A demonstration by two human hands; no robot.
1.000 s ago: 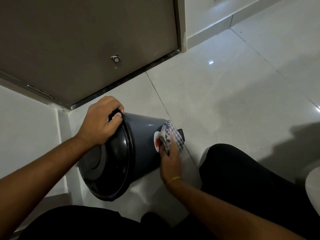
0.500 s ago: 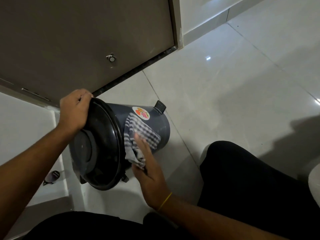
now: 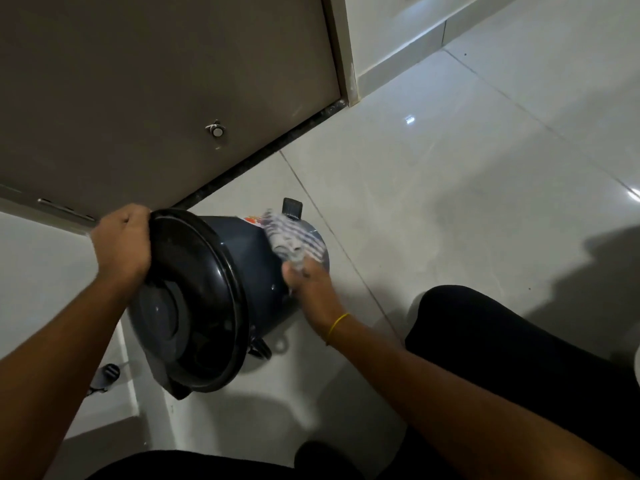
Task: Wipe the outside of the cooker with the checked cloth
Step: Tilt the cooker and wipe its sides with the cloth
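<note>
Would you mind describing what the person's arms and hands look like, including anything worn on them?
Both forearms are bare, with no sleeves or gloves in view. The right hand has a thin yellow band around its wrist. The left hand wears nothing visible.

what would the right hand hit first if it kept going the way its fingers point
Probably the black knob at the cooker's far end; the right hand points along the wall under the checked cloth. Depth is unclear.

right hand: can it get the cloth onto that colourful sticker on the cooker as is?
Probably yes. The right hand already presses the checked cloth on the tilted cooker, right beside the sticker, with nothing between them.
</note>
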